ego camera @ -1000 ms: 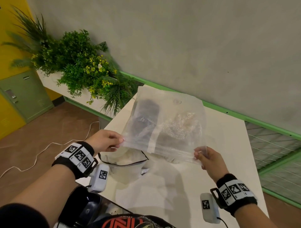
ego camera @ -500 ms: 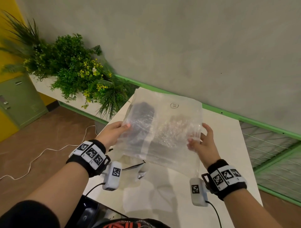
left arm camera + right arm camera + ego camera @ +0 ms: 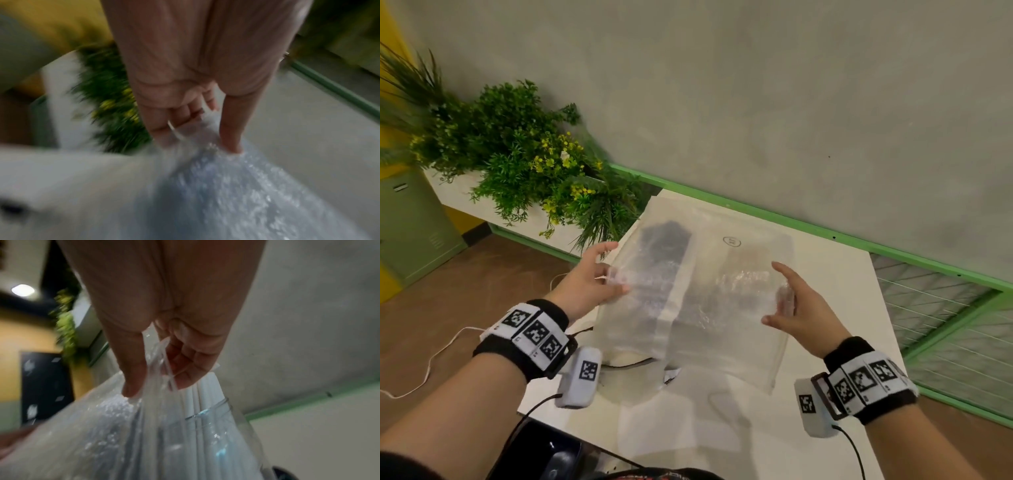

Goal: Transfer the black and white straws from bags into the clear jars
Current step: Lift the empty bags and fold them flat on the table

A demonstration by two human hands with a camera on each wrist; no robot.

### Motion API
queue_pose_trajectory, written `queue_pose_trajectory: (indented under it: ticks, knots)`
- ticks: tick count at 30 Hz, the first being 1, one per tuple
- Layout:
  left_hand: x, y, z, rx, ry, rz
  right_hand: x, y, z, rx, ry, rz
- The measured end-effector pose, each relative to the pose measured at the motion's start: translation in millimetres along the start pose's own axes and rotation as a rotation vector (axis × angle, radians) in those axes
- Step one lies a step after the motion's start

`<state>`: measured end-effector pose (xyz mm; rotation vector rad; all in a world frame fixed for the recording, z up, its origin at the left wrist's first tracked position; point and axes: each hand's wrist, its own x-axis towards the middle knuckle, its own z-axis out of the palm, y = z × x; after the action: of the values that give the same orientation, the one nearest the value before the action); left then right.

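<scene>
Holding a clear plastic bag up over the white table, sheet spread flat and facing the head camera. Left hand gripping the bag's left edge: thumb lying on the near face, fingers curling round behind the film, as seen in the blurred left wrist view. Right hand pinching the right edge, thumb in front and fingers tucked behind, plastic gathering into folds between them. Both hands clamped on the bag, well apart from each other, one at each side.

Showing through the film: a dark mass of black straws behind the left half and a crinkled, glinting patch behind the right half. Not possible to tell from the head view whether these sit inside the bag or stand behind it. In the right wrist view, white straws standing upright in a clear jar, rim just beyond the fingers and seen through the plastic.

Below the bag, lying on the table, a second limp bag with a dark-edged opening, partly hidden. Leafy plants with yellow flowers sitting in a white planter to the left; grey wall behind with a green strip along its base.
</scene>
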<state>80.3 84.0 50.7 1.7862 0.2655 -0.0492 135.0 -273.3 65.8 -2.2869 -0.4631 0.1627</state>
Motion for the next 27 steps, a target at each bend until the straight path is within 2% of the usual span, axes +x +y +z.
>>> queue_pose_trajectory:
  ticks: [2, 4, 7, 9, 11, 13, 15, 18, 19, 21, 24, 27]
  knots:
    - [-2.4, 1.3, 0.6, 0.320, -0.006, 0.105, 3.6, -4.7, 0.9, -0.151, 0.130, -0.036]
    - [-6.1, 3.6, 0.4, 0.497, 0.122, 0.160, 7.4, -2.9, 1.7, -0.208, 0.320, -0.187]
    - [-9.5, 9.2, 4.0, 0.857, 0.281, 0.258, 7.5, -9.3, 0.6, -0.280, 0.482, -0.335]
    - [-13.1, 20.2, 12.6, 1.025, 0.267, 0.375, 5.4, -27.6, -5.0, -0.311, 0.535, -0.427]
    - [-18.9, 36.3, 24.2, 1.045, 0.215, 0.501, -0.1, -49.2, -14.5, -0.351, 0.525, -0.538]
    - [-21.4, 47.1, 28.0, 0.923, 0.258, 0.534, -6.5, -63.7, -26.5, -0.389, 0.463, -0.610]
    - [-20.2, 50.8, 26.8, 0.727, 0.362, 0.503, -16.2, -71.5, -35.2, -0.346, 0.305, -0.579]
    - [-24.3, 56.7, 35.2, 0.471, 0.376, 0.464, -30.7, -74.8, -24.0, 0.032, -0.068, -0.341]
    - [-28.5, 59.8, 42.1, 0.395, 0.344, 0.438, -32.3, -72.6, -13.9, 0.179, -0.120, -0.275]
    - [-38.9, 65.9, 58.8, 0.206, 0.225, 0.377, -31.9, -67.4, 9.3, 0.260, -0.078, -0.195]
    - [-52.9, 69.9, 81.3, -0.114, -0.039, 0.256, -25.7, -64.1, 40.7, 0.182, 0.023, -0.147]
    - [-63.9, 73.3, 96.8, -0.346, -0.126, 0.069, -21.3, -69.0, 58.2, 0.129, 0.163, -0.190]
